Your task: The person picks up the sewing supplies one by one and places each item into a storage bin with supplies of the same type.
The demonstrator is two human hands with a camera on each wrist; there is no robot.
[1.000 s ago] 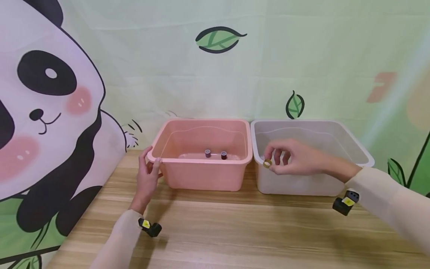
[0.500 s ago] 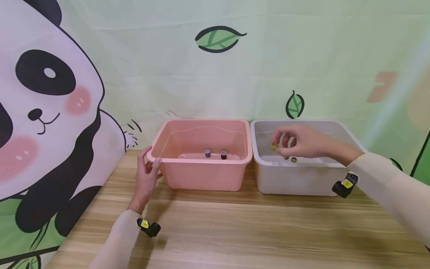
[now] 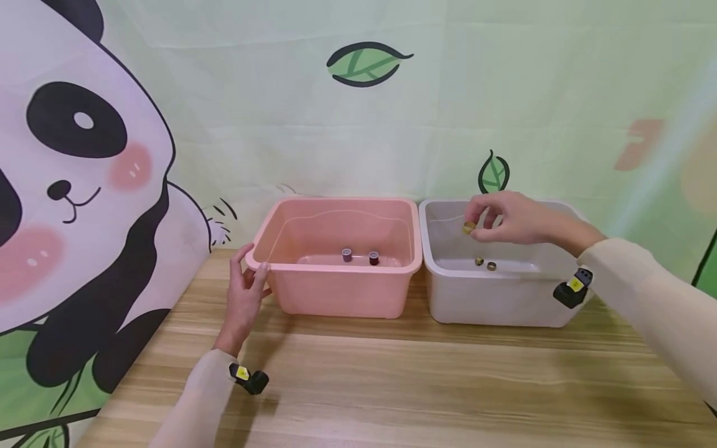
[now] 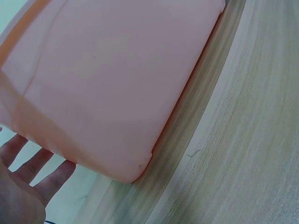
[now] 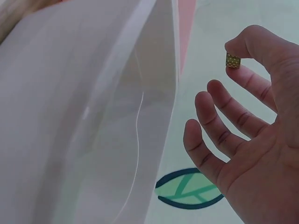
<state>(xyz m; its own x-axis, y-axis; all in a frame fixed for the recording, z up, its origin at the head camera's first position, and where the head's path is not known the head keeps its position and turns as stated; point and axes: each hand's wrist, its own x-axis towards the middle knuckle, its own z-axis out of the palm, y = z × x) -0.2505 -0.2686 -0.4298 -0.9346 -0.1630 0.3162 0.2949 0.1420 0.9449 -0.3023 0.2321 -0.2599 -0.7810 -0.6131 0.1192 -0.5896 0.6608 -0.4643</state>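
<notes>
Between thumb and index finger, my right hand (image 3: 518, 218) pinches a small gold, dimpled, ring-like thimble (image 5: 233, 61). In the head view it is over the grey bin (image 3: 498, 300), above the rim's near edge. Two similar gold thimbles (image 3: 491, 266) lie on that bin's floor. My left hand (image 3: 244, 298) grips the left front corner of the pink bin (image 3: 342, 292), thumb on the rim. The left wrist view shows its fingers (image 4: 35, 165) against the bin's side. Inside the pink bin are two small cylinders (image 3: 373, 257) with pale tops, one greyish and one dark.
Both bins stand side by side on a wood-grain table (image 3: 364, 379), close to a cloth backdrop (image 3: 269, 112) printed with a panda and leaves. The bins' raised rims and walls stand around the small pieces.
My right hand has lifted the gold thimble from near the grey bin's front rim, moving up and slightly right. Two thimbles have come into view below it. The left hand stays put.
</notes>
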